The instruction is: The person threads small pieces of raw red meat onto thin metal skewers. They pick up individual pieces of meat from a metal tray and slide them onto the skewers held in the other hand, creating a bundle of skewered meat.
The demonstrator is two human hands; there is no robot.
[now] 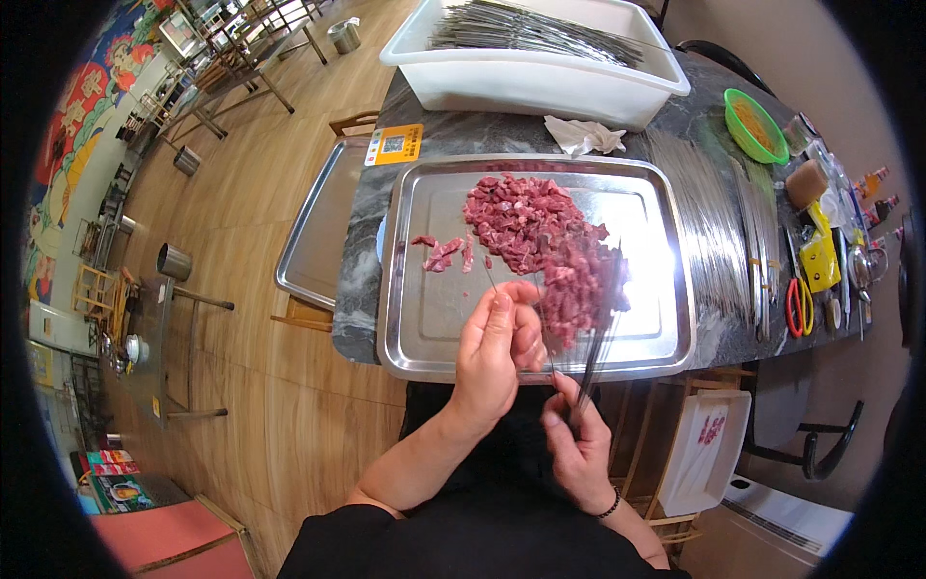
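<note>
Diced red meat point(526, 227) lies heaped on a steel tray point(424, 333), with a few loose pieces to the left of the heap. Over the tray's near edge, my left hand point(497, 343) is closed, thumb against the curled fingers, and a thin metal skewer point(489, 274) pokes up from the pinch. My right hand point(581, 439), lower and to the right, grips a fanned bundle of metal skewers point(600, 349) that point up across the meat. That bundle is smeared by motion. The two hands are close together but apart.
Many skewers point(699, 232) lie right of the tray; a white bin point(540, 92) at the back holds more. Beyond are a green bowl point(755, 125), crumpled tissue point(584, 135) and scissors point(799, 307). An empty-looking tray point(323, 227) sits left, a white container point(709, 454) lower right.
</note>
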